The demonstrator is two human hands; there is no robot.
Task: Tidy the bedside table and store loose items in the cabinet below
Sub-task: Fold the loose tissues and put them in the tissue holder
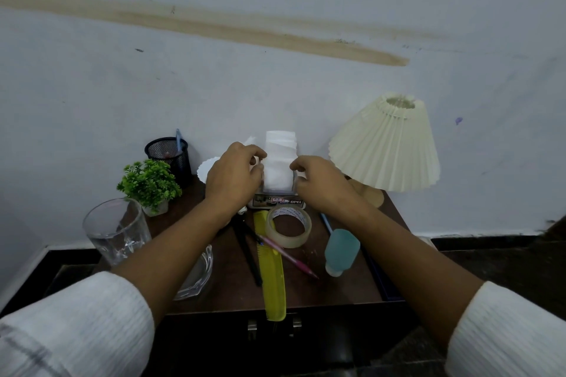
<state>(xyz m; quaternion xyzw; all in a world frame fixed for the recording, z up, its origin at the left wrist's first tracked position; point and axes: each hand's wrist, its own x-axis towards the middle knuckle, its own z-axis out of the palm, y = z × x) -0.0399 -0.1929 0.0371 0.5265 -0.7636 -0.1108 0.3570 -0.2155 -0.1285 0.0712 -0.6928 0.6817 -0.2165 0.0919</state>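
Note:
A white stack of tissues (280,159) stands upright in a holder (277,201) at the back of the dark wooden bedside table (333,291). My left hand (234,176) pinches the stack's left edge and my right hand (318,182) pinches its right edge. In front lie a tape roll (288,226), a yellow comb (272,272), a pink pen (291,257), a black pen (248,251) and a blue-tinted bottle (341,251) on its side. The cabinet's handles (274,326) show below the table's front edge.
A cream pleated lamp (389,144) stands at the back right. At the left are a black mesh pen cup (168,154), a small green plant (150,182), a tall glass (115,229) and a glass ashtray (197,277). A white scalloped dish (205,167) sits behind my left hand.

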